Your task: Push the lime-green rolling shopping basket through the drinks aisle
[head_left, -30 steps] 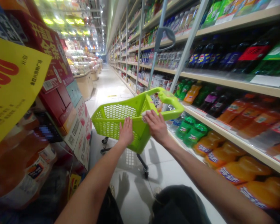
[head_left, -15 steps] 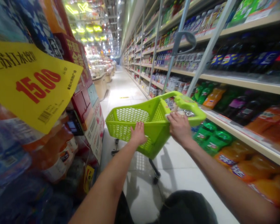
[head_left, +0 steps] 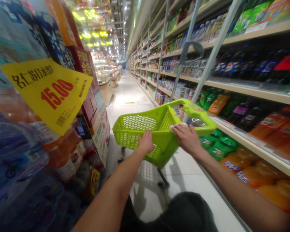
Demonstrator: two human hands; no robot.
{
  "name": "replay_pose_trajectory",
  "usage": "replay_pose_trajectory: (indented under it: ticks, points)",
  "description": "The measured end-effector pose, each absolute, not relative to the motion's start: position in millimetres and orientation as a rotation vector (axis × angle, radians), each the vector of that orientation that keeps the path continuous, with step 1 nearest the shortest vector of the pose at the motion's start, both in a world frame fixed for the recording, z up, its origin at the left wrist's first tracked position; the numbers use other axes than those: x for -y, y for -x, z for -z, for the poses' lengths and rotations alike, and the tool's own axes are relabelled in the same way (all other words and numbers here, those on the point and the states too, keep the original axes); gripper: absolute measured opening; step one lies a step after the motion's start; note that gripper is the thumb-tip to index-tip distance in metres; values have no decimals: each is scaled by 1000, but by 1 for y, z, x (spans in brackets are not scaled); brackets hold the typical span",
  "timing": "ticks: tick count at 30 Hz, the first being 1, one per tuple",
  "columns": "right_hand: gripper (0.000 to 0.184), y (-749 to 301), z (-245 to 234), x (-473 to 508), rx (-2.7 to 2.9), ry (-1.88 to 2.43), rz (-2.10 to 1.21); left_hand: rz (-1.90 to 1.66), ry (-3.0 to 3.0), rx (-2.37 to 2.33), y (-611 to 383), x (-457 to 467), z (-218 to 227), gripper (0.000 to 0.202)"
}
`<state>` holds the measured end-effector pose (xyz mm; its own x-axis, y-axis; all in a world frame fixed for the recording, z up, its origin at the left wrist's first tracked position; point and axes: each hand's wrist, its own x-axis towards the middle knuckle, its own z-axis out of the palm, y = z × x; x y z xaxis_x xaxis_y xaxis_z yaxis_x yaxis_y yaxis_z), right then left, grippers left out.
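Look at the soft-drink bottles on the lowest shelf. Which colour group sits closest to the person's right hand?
The green plastic bottles, just beyond the right hand on the lime-green basket; the orange bottles lie further back along the forearm.

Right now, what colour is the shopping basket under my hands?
Lime green, handle included; the shopping basket shows best in the head view, its only view.

Lime-green plastic basket trolley [head_left: 140, 129], upright on its castors in the aisle floor.
You have it just ahead of you: perforated mesh walls, solid rim, empty inside, a looped green handle [head_left: 198, 117] at its right end, tilted slightly, black wheels beneath, standing close beside the drinks shelving.
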<state>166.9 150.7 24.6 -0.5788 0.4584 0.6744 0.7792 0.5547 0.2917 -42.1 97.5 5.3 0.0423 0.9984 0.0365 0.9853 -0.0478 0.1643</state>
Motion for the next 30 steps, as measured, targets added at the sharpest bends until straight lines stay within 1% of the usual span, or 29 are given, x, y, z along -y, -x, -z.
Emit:
replay_pose_trajectory:
  ticks: [4,7,13,15,17,19,22,25,27,30]
  points:
    - [35,-188,-33,-146,2103,1070,806,-186,-2189,-2085,41,-94,-5,79]
    - [36,-185,-29,-141,2092,1051,798,-218,-2163,-2107,39,-90,-5,79]
    - [48,-140,-14,-128,2263,956,620,-258,-2136,-2110,39,-81,-8,78]
    - [52,-134,-17,-126,2279,998,564,-280,-2162,-2110,42,-78,-9,76]
    - [52,-135,-22,-125,2272,1079,521,-306,-2185,-2103,44,-76,-11,74]
    - [49,-140,-25,-122,2269,1147,488,-391,-2167,-2109,42,-75,-13,69]
    - [48,-145,-25,-115,2274,1168,458,-683,-2135,-2087,28,-77,-21,60]
    - [49,-146,-26,-111,2253,1146,422,-964,-2239,-1865,1,-82,-33,53]
    - [50,-151,-31,-113,2268,1111,354,-1039,-2258,-1722,-18,-87,-41,52]
    - [54,-168,-39,-121,2315,1027,206,-1008,-2121,-1660,-40,-97,-51,50]
